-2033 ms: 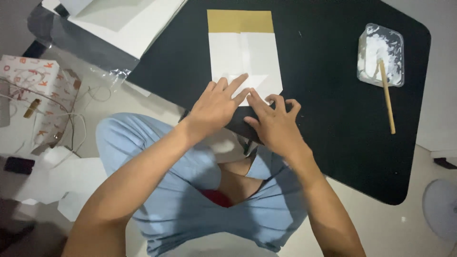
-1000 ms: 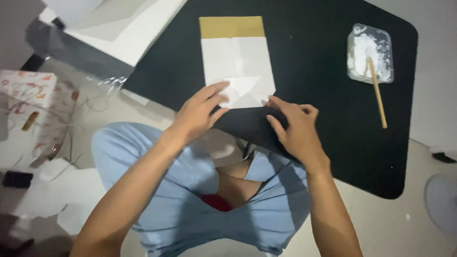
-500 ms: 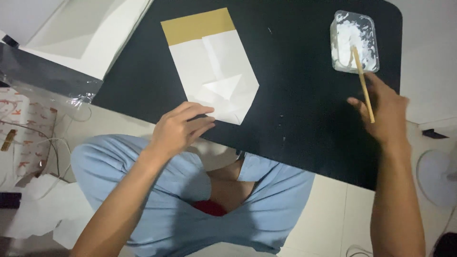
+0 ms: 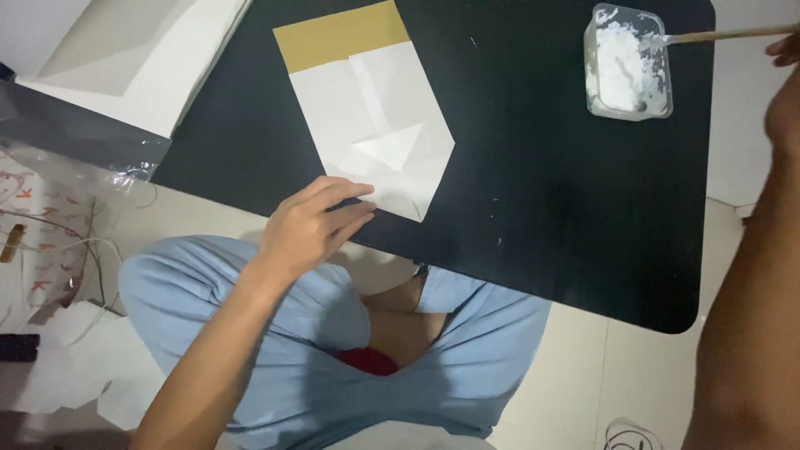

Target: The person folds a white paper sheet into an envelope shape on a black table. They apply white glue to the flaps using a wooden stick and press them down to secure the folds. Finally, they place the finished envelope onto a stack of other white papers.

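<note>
Holding: left hand (image 4: 312, 223) rests fingertips flat on the folded white paper bag (image 4: 375, 133), pinning its near pointed end to the black board (image 4: 567, 192); no clench.
Change: right hand (image 4: 785, 50) has left the bag since a second ago, now at the far right frame edge gripping the wooden stick (image 4: 725, 35).
Meaning: folding looks done, pasting likely follows.
Stick tip: in the clear tub of white paste (image 4: 627, 62).
Bag far end: tan band.
Far left: white paper stack (image 4: 125, 58).
Left floor: patterned red-and-white wrap (image 4: 37, 225).

A folded paper bag (image 4: 371, 117) is laid on the board (image 4: 542, 208) at upper centre of the frame. A tub (image 4: 627, 62) is set on the board at upper right, with a stick (image 4: 725, 35) resting in it. Paper sheets (image 4: 125, 58) are stacked at upper left, beside the board.
</note>
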